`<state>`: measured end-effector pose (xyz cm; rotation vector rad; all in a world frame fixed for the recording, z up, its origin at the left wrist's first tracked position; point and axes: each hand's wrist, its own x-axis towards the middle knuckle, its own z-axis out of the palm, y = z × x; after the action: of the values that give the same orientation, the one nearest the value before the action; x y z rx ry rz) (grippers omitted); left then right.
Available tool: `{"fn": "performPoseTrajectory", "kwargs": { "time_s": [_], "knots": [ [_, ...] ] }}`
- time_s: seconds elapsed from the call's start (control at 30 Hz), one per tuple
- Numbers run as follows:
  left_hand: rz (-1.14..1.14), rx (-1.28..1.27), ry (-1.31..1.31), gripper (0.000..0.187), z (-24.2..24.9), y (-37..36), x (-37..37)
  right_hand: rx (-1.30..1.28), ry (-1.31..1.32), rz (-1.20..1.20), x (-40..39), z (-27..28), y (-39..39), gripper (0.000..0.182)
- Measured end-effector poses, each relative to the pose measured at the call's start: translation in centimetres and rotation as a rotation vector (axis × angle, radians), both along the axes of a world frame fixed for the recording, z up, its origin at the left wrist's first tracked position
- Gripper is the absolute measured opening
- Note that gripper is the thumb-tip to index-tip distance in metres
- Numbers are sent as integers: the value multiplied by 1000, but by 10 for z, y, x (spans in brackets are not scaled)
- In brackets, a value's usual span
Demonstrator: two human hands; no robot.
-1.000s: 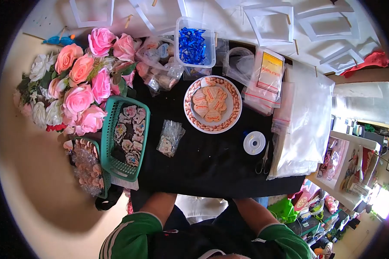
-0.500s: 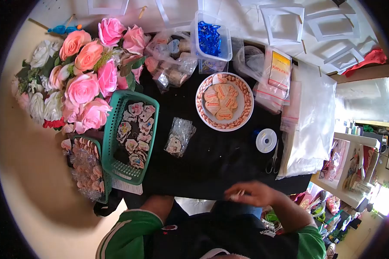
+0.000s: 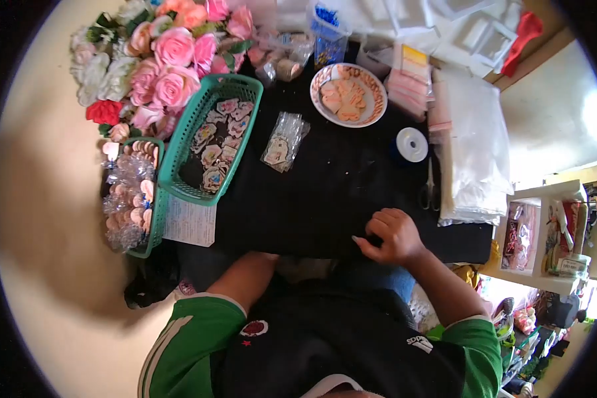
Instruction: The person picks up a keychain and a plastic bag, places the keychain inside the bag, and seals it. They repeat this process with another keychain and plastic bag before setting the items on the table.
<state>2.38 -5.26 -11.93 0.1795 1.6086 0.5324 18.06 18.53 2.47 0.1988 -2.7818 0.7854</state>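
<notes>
My right hand [image 3: 393, 236] is at the front edge of the black-covered table [image 3: 292, 212]. Its fingers are curled in, the thumb points left, and whatever they may hold is hidden. My left forearm [image 3: 249, 282] reaches under the table edge, so that hand is out of sight. Scissors [image 3: 430, 189] and a white spool [image 3: 412, 144] lie beyond the right hand. Mid-table there is a small stack of clear packets [image 3: 285, 141] with a flower-shaped piece inside. A patterned bowl [image 3: 317, 109] holds several peach-coloured shaped pieces [image 3: 343, 98].
On the left, a green basket [image 3: 168, 174] holds flower-shaped pieces; a second basket [image 3: 157, 229] holds wrapped ones. Artificial roses [image 3: 172, 50] stand behind them. A printed paper [image 3: 191, 222] hangs near the edge. Clear plastic bags [image 3: 474, 146] are stacked right, and a blue-filled tub [image 3: 330, 46] stands at the back.
My right hand has moved up to the table edge, with its fingers curled now. The view has tilted, so the table things sit higher in it.
</notes>
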Motion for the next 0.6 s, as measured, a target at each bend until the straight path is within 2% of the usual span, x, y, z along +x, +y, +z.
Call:
{"fn": "performPoseTrajectory", "kwargs": {
  "time_s": [0.3, 0.33, 0.37, 0.43, 0.5, 0.53, 0.57, 0.6],
  "knots": [
    [201, 11, 21, 54, 47, -28, 37, 90, 59, 13, 15, 13, -7, 27],
    [484, 321, -83, 46, 45, -53, 38, 95, 97, -67, 30, 19, -8, 25],
    [758, 639, -191, 38, 41, -88, 36, 102, 137, -149, 46, 24, -7, 23],
    [1195, 872, -328, 30, 48, -124, 23, 31, 283, -434, 94, 11, 5, 17],
    [1254, 836, -323, 34, 59, -119, 18, -5, 350, -992, 142, -14, 17, 17],
    [1312, 812, -314, 38, 63, -114, 13, 31, 395, -1182, 167, -27, 29, 17],
    [1328, 764, -275, 40, 56, -109, 9, -118, 469, -1456, 184, -45, 41, 26],
    [1321, 763, -275, 40, 57, -106, 6, -119, 472, -1463, 197, -56, 56, 26]
  ]
}}
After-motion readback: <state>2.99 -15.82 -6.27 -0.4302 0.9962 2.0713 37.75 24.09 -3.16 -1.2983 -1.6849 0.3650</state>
